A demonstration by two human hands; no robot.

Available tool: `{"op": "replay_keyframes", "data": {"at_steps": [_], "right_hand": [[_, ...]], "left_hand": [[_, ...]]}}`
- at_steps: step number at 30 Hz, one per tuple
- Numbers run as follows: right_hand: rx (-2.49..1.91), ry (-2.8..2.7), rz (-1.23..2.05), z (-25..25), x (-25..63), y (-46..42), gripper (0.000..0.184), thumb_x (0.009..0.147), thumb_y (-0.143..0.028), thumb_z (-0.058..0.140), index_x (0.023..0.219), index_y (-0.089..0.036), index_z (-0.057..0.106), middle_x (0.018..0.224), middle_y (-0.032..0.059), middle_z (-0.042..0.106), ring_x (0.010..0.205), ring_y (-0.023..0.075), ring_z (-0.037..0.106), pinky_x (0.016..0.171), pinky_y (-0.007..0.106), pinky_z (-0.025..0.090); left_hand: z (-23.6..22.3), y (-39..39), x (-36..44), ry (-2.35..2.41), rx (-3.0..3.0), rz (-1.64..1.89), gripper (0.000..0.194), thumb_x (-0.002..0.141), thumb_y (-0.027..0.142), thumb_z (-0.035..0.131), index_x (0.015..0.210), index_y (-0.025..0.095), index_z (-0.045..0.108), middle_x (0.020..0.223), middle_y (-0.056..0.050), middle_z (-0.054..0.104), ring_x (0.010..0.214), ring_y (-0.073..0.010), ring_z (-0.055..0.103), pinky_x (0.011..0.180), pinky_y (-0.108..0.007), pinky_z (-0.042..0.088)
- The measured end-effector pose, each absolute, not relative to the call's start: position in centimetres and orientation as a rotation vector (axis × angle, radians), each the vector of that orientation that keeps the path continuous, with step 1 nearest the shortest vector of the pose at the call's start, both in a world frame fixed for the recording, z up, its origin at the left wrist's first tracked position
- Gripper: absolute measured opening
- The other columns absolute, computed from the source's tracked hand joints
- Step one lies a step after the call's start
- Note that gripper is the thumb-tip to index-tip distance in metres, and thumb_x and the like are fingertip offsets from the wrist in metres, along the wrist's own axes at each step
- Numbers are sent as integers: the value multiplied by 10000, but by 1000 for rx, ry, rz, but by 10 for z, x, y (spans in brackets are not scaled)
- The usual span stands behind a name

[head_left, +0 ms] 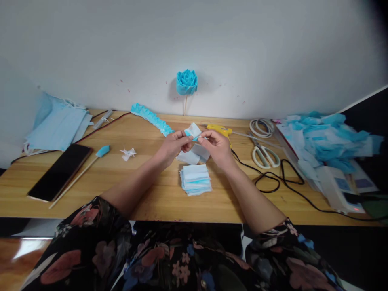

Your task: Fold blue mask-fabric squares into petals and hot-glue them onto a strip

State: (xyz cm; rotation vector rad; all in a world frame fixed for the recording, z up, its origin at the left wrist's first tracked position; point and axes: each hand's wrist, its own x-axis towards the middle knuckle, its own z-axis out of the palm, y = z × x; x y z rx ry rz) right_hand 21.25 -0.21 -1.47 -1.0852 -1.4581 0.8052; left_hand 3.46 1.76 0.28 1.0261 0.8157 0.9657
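Observation:
Between my two hands is a small blue-and-white fabric piece [194,130], folded or curled along its lower edge. My left hand [174,146] pinches its left side, and my right hand [216,146] pinches its right side. Just under the hands lie some pale loose fabric pieces [189,157], partly hidden. Closer to me sits a stack of cut blue and white squares [196,180]. A row of folded blue petals [151,118] stretches out behind my left hand. Beyond my right hand is a yellow glue gun [220,130].
A blue fabric flower [187,83] on a stick leans at the wall. Left are face masks [57,125], a phone [60,171] and a blue-tipped stick [79,178]. Right are scissors [263,155], a black cable [291,184], a power strip [339,190] and a scrap pile [327,137].

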Motion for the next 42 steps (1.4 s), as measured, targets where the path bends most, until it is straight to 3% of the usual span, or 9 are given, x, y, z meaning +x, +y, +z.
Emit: {"op": "replay_keyframes", "data": {"at_steps": [4,7,12,17,20,26,30,37,42], "right_hand": [[-1125,-1427,805,-12,210,-5,148,821,-366,743,834,-227,698,766,-22,661,636,113,501,623,275,416],[-1099,-1385,858,-11,209,-6,180,818,-364,743,930,-232,696,794,-19,672,689,129,555,664,285,452],[-1094,-1348,996,-13,210,-5,489,814,-414,759,1267,-247,678,983,24,759,883,194,684,807,349,550],[-1039,-1302,996,-11,209,-5,372,810,-370,738,1163,-249,744,1203,34,765,1111,223,691,991,378,546],[-1083,-1256,958,-7,208,-6,327,811,-352,722,1122,-255,748,1143,19,773,1031,210,693,896,360,579],[-1064,-1244,991,-7,206,-9,348,808,-428,758,1105,-247,741,1055,24,761,926,188,667,810,336,579],[-1056,-1255,1029,-10,205,-10,385,804,-474,776,1111,-244,746,1034,27,756,899,181,661,827,342,562],[-1101,-1302,1042,-8,205,-9,284,794,-489,770,906,-231,730,903,8,720,803,162,619,758,316,537],[-1103,-1277,1065,-1,207,-9,270,805,-468,738,931,-229,730,894,-1,709,807,155,614,772,307,520]], "left_hand": [[3,17,35,820,1033,959,224,858,186,731,685,157,593,571,17,602,506,-73,511,551,-232,401],[3,17,35,824,1044,955,213,868,175,714,689,157,600,570,19,602,502,-74,507,551,-234,401],[1,17,34,828,1079,953,231,863,196,716,678,158,583,570,19,600,503,-69,501,555,-231,398],[2,17,35,814,1048,989,182,827,269,774,880,157,641,582,36,608,517,-82,514,557,-231,399],[3,17,35,795,1018,999,329,820,319,793,1067,169,637,602,49,612,530,-96,525,560,-240,405],[1,13,35,777,1190,914,251,788,344,809,825,161,641,673,24,621,583,-82,540,605,-241,420],[-4,14,35,759,1203,970,261,775,353,799,759,164,621,644,30,592,582,-80,512,601,-243,399],[-2,16,34,814,1205,981,230,793,315,764,723,174,596,629,22,600,572,-87,509,600,-252,402],[5,13,33,838,1217,981,197,817,238,705,686,173,574,611,19,589,560,-83,502,596,-245,407]]}}
